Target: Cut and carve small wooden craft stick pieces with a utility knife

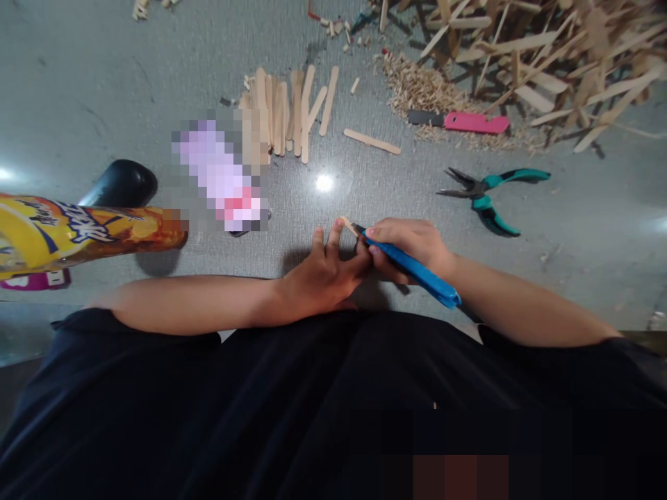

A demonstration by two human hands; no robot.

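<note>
My right hand is closed around a blue-handled utility knife, its dark blade pointing to the upper left. At the blade tip is a popsicle stick, mostly hidden by my fingers. My left hand grips this stick low over the table, with two fingers stretched out beside it. Both hands meet close together near the table's front edge. Another popsicle stick lies alone farther back, and a row of several popsicle sticks stretches to its left.
Teal-handled pliers lie open at the right. Behind them, a pink cutter rests on wood shavings beside a large pile of crossed sticks. At left are a blurred phone-like object, a yellow bottle and a black object.
</note>
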